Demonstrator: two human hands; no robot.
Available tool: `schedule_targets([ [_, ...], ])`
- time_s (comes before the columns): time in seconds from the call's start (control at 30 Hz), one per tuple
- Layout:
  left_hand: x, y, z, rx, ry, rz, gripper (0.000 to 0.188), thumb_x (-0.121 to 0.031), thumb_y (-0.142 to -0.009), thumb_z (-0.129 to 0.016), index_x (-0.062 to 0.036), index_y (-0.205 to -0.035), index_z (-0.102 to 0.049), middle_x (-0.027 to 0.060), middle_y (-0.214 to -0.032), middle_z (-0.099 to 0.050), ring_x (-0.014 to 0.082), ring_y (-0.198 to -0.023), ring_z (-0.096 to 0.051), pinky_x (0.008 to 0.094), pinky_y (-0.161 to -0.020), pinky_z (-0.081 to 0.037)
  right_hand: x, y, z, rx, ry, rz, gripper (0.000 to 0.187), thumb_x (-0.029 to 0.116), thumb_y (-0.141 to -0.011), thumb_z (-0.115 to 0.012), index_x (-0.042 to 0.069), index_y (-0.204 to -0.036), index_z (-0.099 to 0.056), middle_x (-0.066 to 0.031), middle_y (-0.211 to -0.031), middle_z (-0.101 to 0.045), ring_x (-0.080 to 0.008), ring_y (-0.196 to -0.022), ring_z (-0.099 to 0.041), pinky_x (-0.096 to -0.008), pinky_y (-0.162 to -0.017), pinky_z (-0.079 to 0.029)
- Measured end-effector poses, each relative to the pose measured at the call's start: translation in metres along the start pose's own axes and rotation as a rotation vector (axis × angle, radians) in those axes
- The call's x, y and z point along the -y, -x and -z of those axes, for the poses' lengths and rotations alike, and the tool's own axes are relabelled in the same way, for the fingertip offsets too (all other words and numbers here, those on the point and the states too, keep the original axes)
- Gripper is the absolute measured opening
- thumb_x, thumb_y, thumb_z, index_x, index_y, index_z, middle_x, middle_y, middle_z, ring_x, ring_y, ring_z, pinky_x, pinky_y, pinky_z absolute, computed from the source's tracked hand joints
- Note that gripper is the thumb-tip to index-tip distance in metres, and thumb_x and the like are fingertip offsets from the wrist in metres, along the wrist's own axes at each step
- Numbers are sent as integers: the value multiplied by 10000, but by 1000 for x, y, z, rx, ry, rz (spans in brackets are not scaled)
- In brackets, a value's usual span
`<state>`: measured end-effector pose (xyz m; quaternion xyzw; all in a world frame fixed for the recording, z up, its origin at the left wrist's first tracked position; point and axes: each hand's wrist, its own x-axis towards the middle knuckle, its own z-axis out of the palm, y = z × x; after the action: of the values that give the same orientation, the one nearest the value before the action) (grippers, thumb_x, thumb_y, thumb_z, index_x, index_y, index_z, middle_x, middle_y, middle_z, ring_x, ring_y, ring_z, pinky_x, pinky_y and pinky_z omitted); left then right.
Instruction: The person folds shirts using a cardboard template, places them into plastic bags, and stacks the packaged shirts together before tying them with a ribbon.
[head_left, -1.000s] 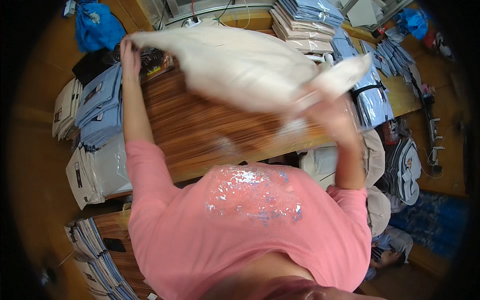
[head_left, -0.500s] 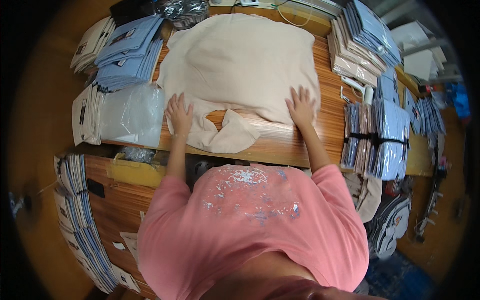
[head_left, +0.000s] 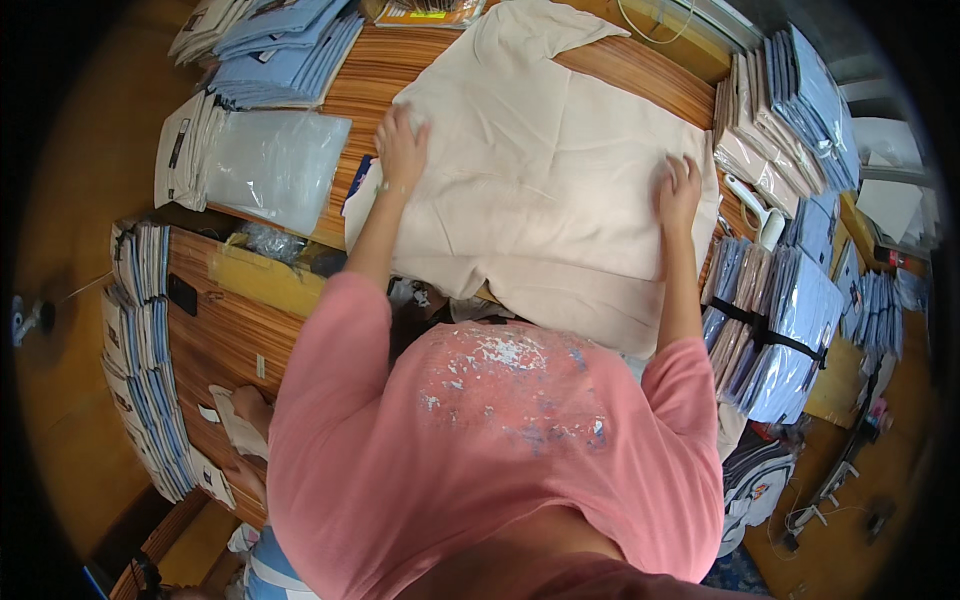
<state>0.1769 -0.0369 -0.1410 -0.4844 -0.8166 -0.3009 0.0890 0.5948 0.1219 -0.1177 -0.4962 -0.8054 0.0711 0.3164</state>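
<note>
1. Cream garment point(head_left: 560, 150) is laid out across the wooden surface point(head_left: 385, 50), a few creases showing, near end running past the front edge.
2. Left hand point(head_left: 402, 150): fingers spread, over the cloth's left side.
3. Right hand point(head_left: 680, 195): also open, fingers loosely bent, at the right side.
4. Clear plastic bags point(head_left: 270, 170) sit off to the left.

Garment point(head_left: 570, 180) on table point(head_left: 368, 68); plastic bags point(head_left: 270, 165) left; bundle point(head_left: 800, 300) right, packet stack point(head_left: 755, 130) behind bundle.

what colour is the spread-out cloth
The cloth is plain pale beige; it shows best in the head view.
</note>
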Motion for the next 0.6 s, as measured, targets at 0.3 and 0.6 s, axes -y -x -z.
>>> schedule_targets([
  [0.3, 54, -117, -62, 313, 111, 229, 354, -397, -869, -517, -83, -1010, -596, 166, -883, -633, 320, -861, -593, 419, -741, -447, -47, -49, -47, 100, 315, -32, 359, 282, -822, -576, 242, -1179, -571, -100, -1273, -473, -288, -1221, -383, -539, -962, -290],
  [0.6, -8, -203, -56, 170, -80, 73, 243, -254, -903, -517, -77, -1065, -557, 150, -1019, -599, 281, -908, -582, 402, -774, -472, -72, -69, -67, 203, 392, -178, 472, 440, -911, -412, 268, -1350, -393, -119, -1417, -321, -330, -1325, -249, -647, -994, -197],
])
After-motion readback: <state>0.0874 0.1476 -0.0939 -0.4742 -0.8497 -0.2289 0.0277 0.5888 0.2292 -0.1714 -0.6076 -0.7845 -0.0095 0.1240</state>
